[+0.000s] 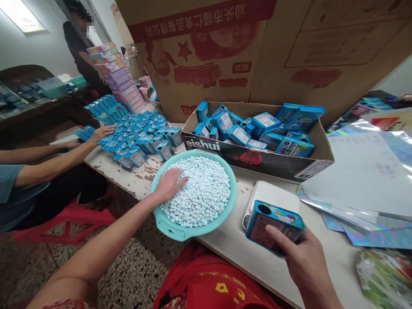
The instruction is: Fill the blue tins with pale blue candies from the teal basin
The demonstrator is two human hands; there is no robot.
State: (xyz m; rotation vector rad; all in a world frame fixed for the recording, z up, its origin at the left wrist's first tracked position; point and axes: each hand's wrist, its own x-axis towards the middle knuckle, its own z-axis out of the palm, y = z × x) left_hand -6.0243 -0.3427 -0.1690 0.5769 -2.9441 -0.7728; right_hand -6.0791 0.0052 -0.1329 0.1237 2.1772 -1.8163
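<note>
Pale white-blue candies (201,189) fill a round turquoise basin (234,189) at the table's edge. My left hand (169,183) rests on them at the basin's left side, thumb apart and fingers spread, the fingertips partly among the candies. On the right, my right hand (302,253) is closed around a small blue candy box (275,225), thumb on its near side. The box's top faces up, with a round dark hole near its left end. Behind the held box lies a flat white scale-like device (273,195), partly hidden by it.
A cardboard carton (257,159) of similar blue boxes stands behind the basin. More blue boxes (138,137) crowd the table's left, near a co-worker's hand (103,133). Shiny sheets (350,171) lie at right. A red stool (64,223) and another person (77,51) are left.
</note>
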